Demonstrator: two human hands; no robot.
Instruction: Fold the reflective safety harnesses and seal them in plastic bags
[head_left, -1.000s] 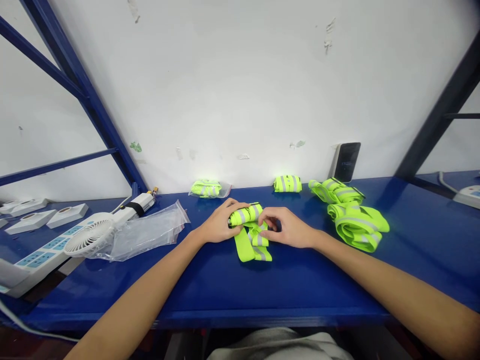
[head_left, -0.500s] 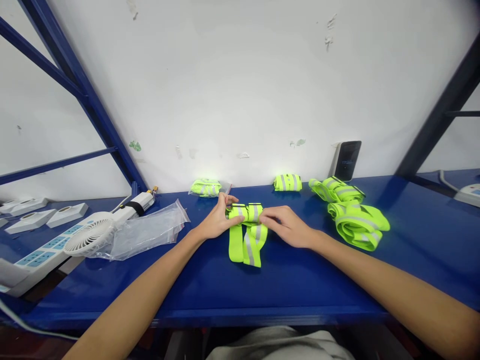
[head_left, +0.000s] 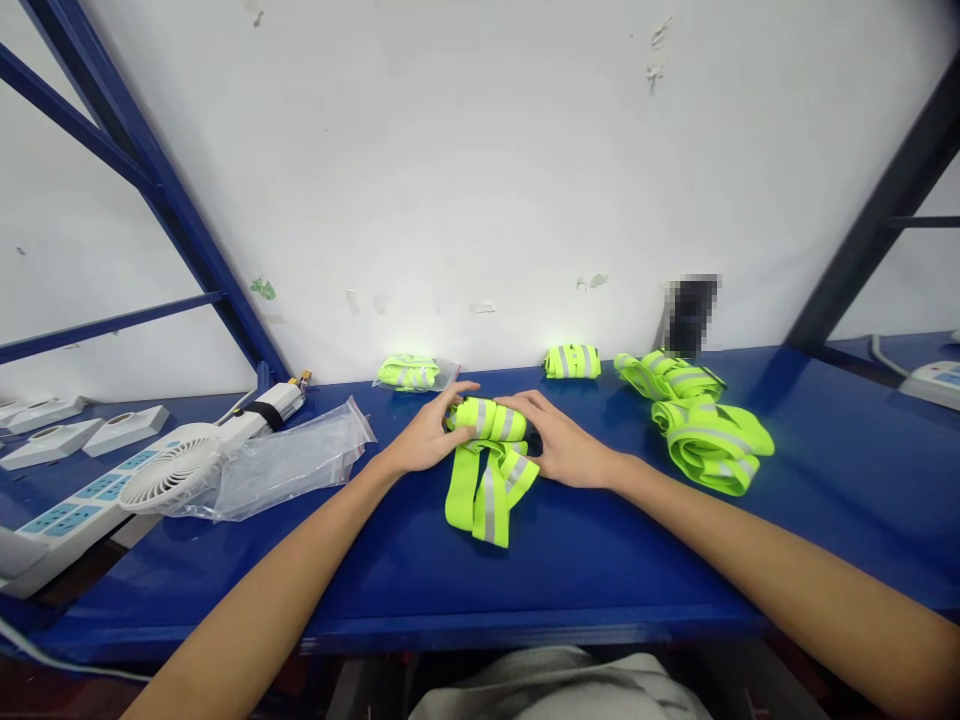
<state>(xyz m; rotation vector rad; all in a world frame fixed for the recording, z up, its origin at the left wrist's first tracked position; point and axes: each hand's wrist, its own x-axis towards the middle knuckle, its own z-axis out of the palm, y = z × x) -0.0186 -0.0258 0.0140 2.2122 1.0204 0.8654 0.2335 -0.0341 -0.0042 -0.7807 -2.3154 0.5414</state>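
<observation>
Just below the middle of the frame, a partly rolled yellow-green strap lies on the blue table between the two hands. The left hand grips the roll's left end, its thumb on the near side; the right hand curls round the right end, grasping it. Loose striped lengths hang from the roll toward the bottom of the frame.

Diffuse light brightened the wall; the table bore soft sheen; wide-angle distortion slanted the posts; pixelation masked a dark object.
</observation>
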